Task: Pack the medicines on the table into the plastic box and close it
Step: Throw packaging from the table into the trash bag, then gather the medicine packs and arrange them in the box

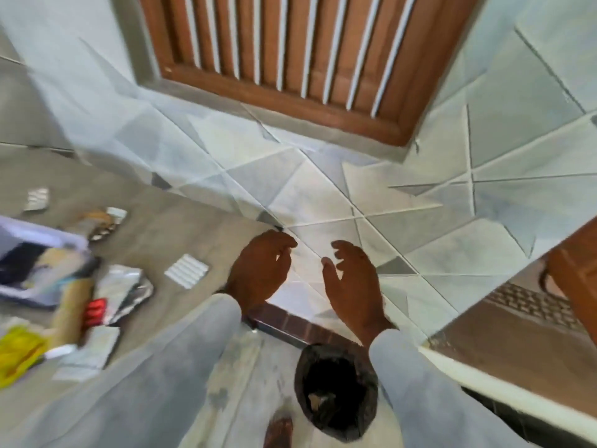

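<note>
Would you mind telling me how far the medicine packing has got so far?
Done: the plastic box already holds some items, though blur hides which. In hand: nothing; the left hand and right hand are both empty. Left: blister packs and foil strips remain on the table; the box is open.

A grey table surface (181,234) was seen at the left of the blurred view; a pale plastic box (35,263) stood open at its left edge; white blister strips lay apart on it, one near the far side (36,199) and one nearer the middle (186,270); a crumpled foil pack (124,291) lay just beside the box, with a red item (94,312) touching it; a yellow packet (17,354) and pale flat packs (93,350) lay nearer the front.
</note>
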A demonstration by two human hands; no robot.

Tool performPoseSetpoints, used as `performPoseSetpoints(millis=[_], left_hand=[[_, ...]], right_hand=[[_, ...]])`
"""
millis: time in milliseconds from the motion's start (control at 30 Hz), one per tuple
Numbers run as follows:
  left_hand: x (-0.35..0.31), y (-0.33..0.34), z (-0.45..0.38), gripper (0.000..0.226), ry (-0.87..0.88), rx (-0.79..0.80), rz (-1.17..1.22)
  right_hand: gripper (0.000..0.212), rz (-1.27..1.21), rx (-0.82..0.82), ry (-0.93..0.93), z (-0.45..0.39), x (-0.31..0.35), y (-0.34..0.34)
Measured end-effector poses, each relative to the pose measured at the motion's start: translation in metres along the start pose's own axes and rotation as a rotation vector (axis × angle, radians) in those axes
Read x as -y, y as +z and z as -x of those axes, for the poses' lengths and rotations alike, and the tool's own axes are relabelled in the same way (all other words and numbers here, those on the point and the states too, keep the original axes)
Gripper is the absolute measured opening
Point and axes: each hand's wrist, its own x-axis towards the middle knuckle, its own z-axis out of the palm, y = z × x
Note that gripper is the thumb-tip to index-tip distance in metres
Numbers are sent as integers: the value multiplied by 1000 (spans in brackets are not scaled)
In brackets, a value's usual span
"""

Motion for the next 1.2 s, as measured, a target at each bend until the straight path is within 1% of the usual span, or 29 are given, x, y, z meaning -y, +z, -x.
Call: performPoseSetpoints(millis=[67, 100, 133, 267, 333, 433, 500, 567, 667, 733, 833, 900, 1033, 1100, 1167, 1200], left_hand=[[3, -60, 29, 22, 15, -101, -54], [4, -86, 42, 22, 28, -125, -84], [5, -110, 53, 23, 42, -141, -115], [12, -210, 97, 28, 121, -189, -251], [20, -260, 112, 31, 161, -236, -286], [45, -335, 135, 35, 166, -296, -298], [68, -382, 152, 36, 164, -334, -317], [96, -430, 172, 31, 144, -341, -320], [145, -501, 202, 21, 107, -354, -345], [176, -548, 221, 19, 61, -381, -355], [212, -599, 239, 19, -7, -409, -347], [232, -618, 242, 20, -18, -407, -321], [276, -626, 235, 21, -73, -362, -257], [304, -620, 228, 23, -116, -303, -245], [333, -609, 222, 26, -171, -196, -244], [345, -603, 219, 28, -203, -140, -249]], right_hand=[[37, -7, -13, -73, 18, 45, -4], [39, 1, -1, -100, 28, 65, -3], [39, 15, 20, -123, 38, 85, -3], [43, 96, 82, -314, 67, 176, -3], [45, 122, 77, -385, 74, 219, 0], [46, 101, 48, -434, 88, 288, 10], [45, 68, 11, -458, 98, 332, 26], [44, 31, -5, -469, 110, 379, 53], [44, -28, 12, -455, 129, 442, 105], [45, -72, 35, -440, 143, 478, 140], [46, -96, 78, -410, 156, 516, 184], [46, -97, 106, -372, 160, 529, 211], [44, -144, 158, -319, 161, 531, 262], [43, -113, 195, -284, 160, 519, 289], [44, -60, 256, -184, 160, 500, 321], [48, -31, 302, -128, 161, 490, 336]])
